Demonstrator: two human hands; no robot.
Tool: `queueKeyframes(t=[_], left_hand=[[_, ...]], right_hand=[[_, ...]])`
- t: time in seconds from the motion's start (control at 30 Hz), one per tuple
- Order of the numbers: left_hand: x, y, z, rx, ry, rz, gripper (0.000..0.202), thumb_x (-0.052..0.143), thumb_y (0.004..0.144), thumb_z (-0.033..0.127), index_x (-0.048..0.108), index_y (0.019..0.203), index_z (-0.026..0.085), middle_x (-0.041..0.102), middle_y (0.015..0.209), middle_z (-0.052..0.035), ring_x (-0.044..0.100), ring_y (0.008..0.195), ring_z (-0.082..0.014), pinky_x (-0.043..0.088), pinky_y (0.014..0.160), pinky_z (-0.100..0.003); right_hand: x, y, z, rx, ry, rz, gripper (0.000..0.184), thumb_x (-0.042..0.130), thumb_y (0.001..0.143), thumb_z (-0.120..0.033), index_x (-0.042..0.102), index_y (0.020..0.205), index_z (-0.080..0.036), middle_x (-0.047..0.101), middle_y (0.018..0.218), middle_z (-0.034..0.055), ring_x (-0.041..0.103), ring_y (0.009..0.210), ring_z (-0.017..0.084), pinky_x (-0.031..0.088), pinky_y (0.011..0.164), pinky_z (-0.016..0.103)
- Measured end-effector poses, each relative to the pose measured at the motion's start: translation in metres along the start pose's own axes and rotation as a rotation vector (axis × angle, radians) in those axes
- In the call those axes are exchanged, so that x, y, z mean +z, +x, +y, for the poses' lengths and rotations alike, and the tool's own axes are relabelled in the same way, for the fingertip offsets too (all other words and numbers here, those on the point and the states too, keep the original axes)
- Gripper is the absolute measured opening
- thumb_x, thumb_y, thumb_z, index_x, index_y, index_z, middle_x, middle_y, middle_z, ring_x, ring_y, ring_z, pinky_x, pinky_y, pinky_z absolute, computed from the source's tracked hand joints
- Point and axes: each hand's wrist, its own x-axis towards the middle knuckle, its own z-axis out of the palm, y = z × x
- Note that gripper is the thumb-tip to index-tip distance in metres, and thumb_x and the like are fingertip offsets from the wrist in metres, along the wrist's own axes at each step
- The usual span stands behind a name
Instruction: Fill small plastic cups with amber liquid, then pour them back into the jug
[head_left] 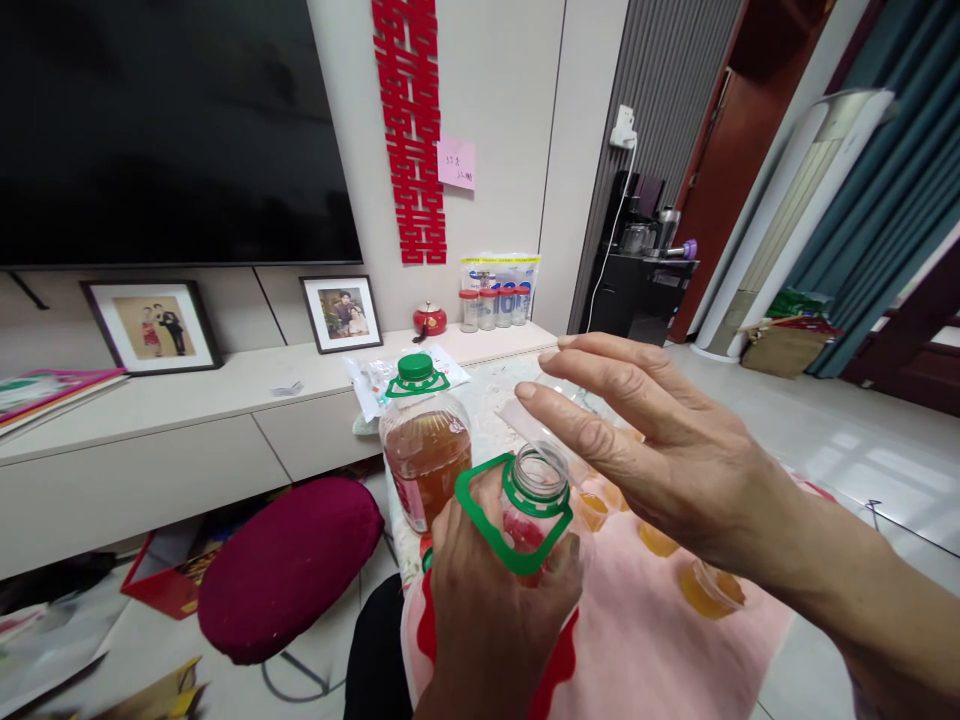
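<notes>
My left hand [499, 610] is wrapped around an uncapped clear plastic jug [541, 470], just below its green carrying ring [469, 490]. Reddish liquid shows low inside it. Over the jug's mouth reaches my right hand [652, 430], fingers long and bent over a clear plastic cup [536, 425] tipped toward the opening. The thumb and much of the cup are hidden. Behind on the left stands a larger jug [431, 450] of amber-brown liquid, its green cap [416, 368] on. Several clear cups [709, 590] of orange-amber liquid sit right of my left hand.
A pink cloth [660, 650] covers the near table. Beyond lie a plastic packet [367, 385], small red-lidded jars [487, 310] and a red pot [429, 318] on the cabinet [225, 400]. A round maroon stool [292, 570] stands at the left.
</notes>
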Motion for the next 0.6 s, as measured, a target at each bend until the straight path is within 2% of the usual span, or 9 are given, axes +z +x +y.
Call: queueKeyframes(t=[0.23, 0.4, 0.6], left_hand=[[-0.0005, 0.0013, -0.0011, 0.007, 0.017, 0.018, 0.044, 0.064, 0.072, 0.021, 0.045, 0.110, 0.031, 0.070, 0.086, -0.0031, 0.075, 0.077, -0.0320, 0.067, 0.057, -0.052], [-0.0015, 0.0007, -0.0012, 0.011, 0.023, 0.007, 0.046, 0.064, 0.074, 0.021, 0.045, 0.114, 0.031, 0.071, 0.089, -0.0045, 0.076, 0.080, -0.0322, 0.067, 0.058, -0.050], [0.0002, 0.0010, -0.0027, 0.049, 0.026, 0.060, 0.043, 0.063, 0.072, 0.018, 0.049, 0.112, 0.028, 0.072, 0.088, -0.0042, 0.075, 0.078, -0.0303, 0.067, 0.059, -0.050]], right_hand=[[0.0000, 0.0004, 0.0001, 0.005, -0.007, -0.004, 0.034, 0.048, 0.104, -0.001, 0.063, 0.135, -0.004, 0.065, 0.136, 0.0225, 0.057, 0.137, 0.034, 0.056, 0.111, 0.057], [-0.0002, -0.0005, -0.0006, 0.006, 0.021, 0.001, 0.035, 0.051, 0.103, -0.001, 0.063, 0.135, -0.002, 0.064, 0.137, 0.0230, 0.056, 0.137, 0.035, 0.054, 0.113, 0.057], [0.0035, -0.0022, 0.0005, 0.011, 0.017, 0.010, 0.040, 0.060, 0.097, 0.004, 0.063, 0.137, -0.001, 0.062, 0.138, 0.0228, 0.056, 0.136, 0.035, 0.051, 0.115, 0.055]])
